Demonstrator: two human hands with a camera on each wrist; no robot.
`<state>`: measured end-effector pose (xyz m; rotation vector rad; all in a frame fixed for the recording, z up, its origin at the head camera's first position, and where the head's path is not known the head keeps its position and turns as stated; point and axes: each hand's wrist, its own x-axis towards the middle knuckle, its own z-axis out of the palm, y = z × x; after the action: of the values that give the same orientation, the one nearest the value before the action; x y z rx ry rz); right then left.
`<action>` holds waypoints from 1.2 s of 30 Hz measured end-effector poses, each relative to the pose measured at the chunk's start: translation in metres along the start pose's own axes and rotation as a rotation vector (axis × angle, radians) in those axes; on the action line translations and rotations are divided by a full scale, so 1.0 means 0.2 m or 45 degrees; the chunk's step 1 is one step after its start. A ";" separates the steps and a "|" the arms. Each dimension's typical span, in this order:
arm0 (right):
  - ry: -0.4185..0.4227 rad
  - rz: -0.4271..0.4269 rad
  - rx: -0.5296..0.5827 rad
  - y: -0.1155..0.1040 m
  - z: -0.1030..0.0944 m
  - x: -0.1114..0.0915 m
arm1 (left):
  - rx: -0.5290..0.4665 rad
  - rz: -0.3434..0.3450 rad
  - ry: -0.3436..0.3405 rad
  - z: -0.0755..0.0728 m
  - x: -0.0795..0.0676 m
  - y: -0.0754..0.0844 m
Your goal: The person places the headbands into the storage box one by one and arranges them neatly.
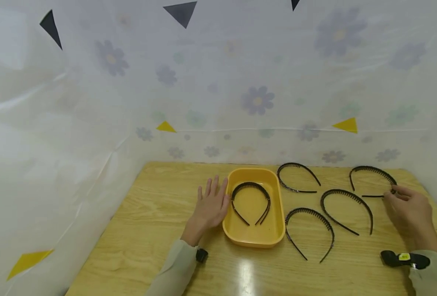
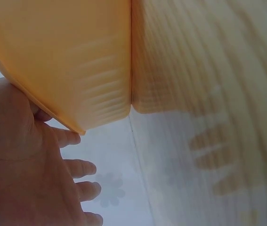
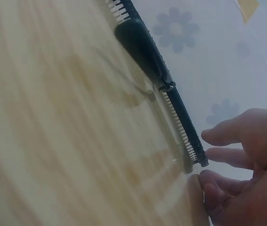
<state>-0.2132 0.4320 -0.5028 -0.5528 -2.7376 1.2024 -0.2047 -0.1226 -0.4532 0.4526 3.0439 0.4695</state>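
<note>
My left hand (image 1: 210, 205) lies beside the yellow tray (image 1: 253, 243) with its fingers straight, the thumb side touching the tray's left wall. In the left wrist view the fingers reach past the tray's rim (image 2: 44, 110). Inside the tray lie black toothed headbands (image 1: 251, 184); more than two ends show, so they seem stacked. At the far right my right hand (image 1: 412, 207) is at the curved side of another black headband (image 1: 370, 168). Its thumb and fingers stand on either side of that headband (image 3: 182, 117), bent, with a small gap visible in the right wrist view.
Between the tray and my right hand, other black headbands lie on the wooden table: one at the back (image 1: 296, 164), one in the middle (image 1: 346, 193), one at the front (image 1: 309, 211), close to the tray's right wall. A white flowered sheet (image 1: 211, 94) surrounds the table.
</note>
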 end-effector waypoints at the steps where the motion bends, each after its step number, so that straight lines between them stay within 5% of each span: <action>1: 0.000 0.004 -0.004 0.00 0.00 0.00 | 0.001 0.000 0.000 0.00 0.00 0.00; 11: 0.049 0.020 -0.031 -0.02 0.00 0.01 | -0.032 0.003 0.017 0.01 0.00 -0.01; 19: 0.051 0.136 0.039 -0.02 -0.03 0.00 | -0.024 -0.003 -0.004 0.00 0.00 0.00; 36: 0.245 0.219 -0.030 -0.04 -0.01 -0.02 | -0.043 0.015 0.001 -0.01 -0.01 0.00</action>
<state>-0.2112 0.4272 -0.4944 -0.8743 -2.5887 1.0875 -0.2031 -0.1233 -0.4519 0.4696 3.0301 0.5211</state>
